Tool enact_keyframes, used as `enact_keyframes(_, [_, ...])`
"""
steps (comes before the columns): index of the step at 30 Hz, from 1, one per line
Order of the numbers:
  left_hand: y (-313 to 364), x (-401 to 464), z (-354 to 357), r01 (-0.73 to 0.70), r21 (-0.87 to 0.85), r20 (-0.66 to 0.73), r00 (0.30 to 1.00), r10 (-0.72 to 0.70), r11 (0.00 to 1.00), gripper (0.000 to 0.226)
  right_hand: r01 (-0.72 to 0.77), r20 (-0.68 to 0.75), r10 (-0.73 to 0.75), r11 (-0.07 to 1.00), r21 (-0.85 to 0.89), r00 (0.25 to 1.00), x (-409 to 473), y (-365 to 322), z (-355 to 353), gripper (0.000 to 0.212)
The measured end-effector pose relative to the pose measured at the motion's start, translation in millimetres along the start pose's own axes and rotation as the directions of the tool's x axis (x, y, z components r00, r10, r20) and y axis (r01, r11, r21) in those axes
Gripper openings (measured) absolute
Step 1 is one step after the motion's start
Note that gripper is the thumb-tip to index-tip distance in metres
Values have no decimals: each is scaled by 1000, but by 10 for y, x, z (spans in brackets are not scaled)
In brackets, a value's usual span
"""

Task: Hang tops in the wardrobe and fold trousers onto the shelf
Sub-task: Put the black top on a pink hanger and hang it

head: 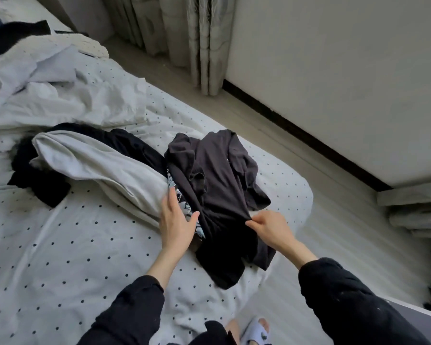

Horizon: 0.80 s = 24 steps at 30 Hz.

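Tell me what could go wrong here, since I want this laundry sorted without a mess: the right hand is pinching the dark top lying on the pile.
1. The dark grey top overlaps a patterned garment; lifting by the right hand pinch may drag that along.
2. The top lies near the bed corner, so loose parts could slide off to the floor.
3. The left hand rests open by the light grey garment, gripping nothing, so a one-point lift may bunch the top.
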<state>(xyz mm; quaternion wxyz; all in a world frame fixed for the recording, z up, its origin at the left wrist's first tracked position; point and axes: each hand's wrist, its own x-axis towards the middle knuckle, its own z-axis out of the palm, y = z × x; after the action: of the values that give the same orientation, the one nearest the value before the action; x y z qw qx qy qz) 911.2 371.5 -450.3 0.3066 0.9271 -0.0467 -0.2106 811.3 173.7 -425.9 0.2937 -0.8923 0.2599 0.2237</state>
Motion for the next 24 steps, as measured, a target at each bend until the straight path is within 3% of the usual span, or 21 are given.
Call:
enact_keyframes(2, [106,55,2,206,-77,37,978,-203,976,68,-4,-12,4,998,57,1000,-92,75,-55,52])
enact_keyframes(5, [298,-4,-3,152,40,43,987,-153,988,13,-7,-28,10,994,106,1000,-165,141,-123,52])
enact_keyframes(6, [364,-57,-10,106,33,46,993,-108,994,12,-18,-32,21,995,97,999,-176,166,-137,51])
enact_keyframes(9, [532,-207,-26,-19,-32,40,999,21,999,39,-139,-96,154,980,142,983,-224,278,-242,47])
enact_keyframes(12, [749,-273,-80,-138,-102,15,990,141,985,42,-244,-177,304,924,296,936,-329,471,-458,44])
enact_keyframes(16, [1180,-252,-211,-257,-131,-74,966,249,958,44,-336,-253,434,874,350,865,-598,789,-757,33])
enact_keyframes(19, [1608,-412,-175,-313,-112,-60,950,308,943,42,-338,-330,515,817,466,791,-997,1144,-1026,30])
enact_keyframes(21, [1700,-403,-152,-285,-80,-62,958,280,955,41,-297,-358,491,828,476,794,-1083,1230,-1126,28])
enact_keyframes(24, [2009,-727,171,-340,-104,57,936,346,935,37,-252,-436,517,808,533,737,-1614,1564,-1231,27])
